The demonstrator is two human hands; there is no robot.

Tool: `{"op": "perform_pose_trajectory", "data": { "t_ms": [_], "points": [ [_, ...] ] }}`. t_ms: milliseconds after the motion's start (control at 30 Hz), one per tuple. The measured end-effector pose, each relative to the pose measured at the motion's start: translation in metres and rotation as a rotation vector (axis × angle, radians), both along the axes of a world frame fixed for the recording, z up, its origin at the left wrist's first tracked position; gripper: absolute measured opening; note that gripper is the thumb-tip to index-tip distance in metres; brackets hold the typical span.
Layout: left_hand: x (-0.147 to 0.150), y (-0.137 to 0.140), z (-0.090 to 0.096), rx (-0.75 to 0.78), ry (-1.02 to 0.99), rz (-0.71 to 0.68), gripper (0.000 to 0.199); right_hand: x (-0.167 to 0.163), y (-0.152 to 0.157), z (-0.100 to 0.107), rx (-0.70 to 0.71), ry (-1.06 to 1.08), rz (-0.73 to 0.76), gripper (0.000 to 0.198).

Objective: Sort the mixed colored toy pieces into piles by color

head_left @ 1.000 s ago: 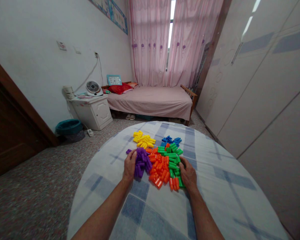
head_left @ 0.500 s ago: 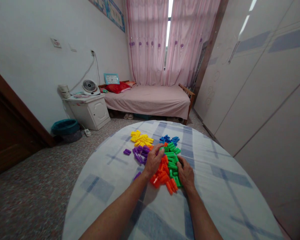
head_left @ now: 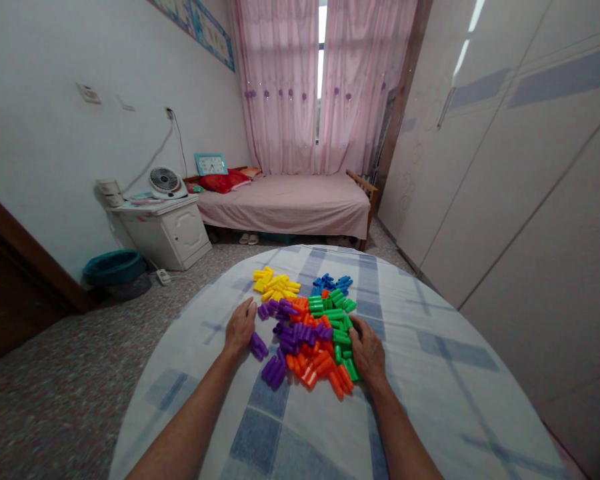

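Observation:
My left hand rests on the table at the left side of the purple plastic pieces, fingers stretched out and holding nothing I can see. One purple clump lies right beside its thumb. My right hand lies against the right edge of the green pieces, with its fingers loosely curved and apart, touching them. Orange pieces spread between and below the purple and green ones. Farther back are a yellow heap and a blue heap.
The pieces lie on a round table with a white and blue checked cloth. Beyond it stand a bed, a white cabinet with a small fan, and a teal-lined bin. A pale wardrobe lines the right side.
My left hand has moved left from over the middle of the pieces to their left edge, uncovering purple pieces now spread over the orange ones. My right hand has stayed by the green pieces.

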State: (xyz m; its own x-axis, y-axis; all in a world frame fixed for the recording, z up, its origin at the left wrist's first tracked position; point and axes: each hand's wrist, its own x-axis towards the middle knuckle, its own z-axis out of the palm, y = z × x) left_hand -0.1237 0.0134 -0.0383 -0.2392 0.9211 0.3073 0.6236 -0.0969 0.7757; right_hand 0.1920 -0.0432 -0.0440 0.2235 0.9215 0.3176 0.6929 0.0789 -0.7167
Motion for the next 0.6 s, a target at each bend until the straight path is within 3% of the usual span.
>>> {"op": "perform_pose_trajectory", "data": {
  "t_ms": [133, 267, 400, 600],
  "points": [
    [0.032, 0.004, 0.0, 0.047, -0.172, -0.167, 0.041, 0.0, 0.0, 0.001, -0.012, -0.007, 0.001, 0.038],
    [0.056, 0.007, 0.007, 0.103, -0.259, -0.151, 0.038, 0.0, -0.001, 0.001, -0.017, -0.023, -0.012, 0.038],
    [0.074, 0.006, 0.025, 0.135, -0.32, -0.156, 0.036, 0.0, -0.001, 0.001, -0.016, -0.024, -0.008, 0.038],
    [0.113, -0.009, 0.053, 0.141, -0.321, -0.393, 0.036, 0.0, -0.002, 0.004, -0.009, -0.019, -0.003, 0.038]
  ]
}}
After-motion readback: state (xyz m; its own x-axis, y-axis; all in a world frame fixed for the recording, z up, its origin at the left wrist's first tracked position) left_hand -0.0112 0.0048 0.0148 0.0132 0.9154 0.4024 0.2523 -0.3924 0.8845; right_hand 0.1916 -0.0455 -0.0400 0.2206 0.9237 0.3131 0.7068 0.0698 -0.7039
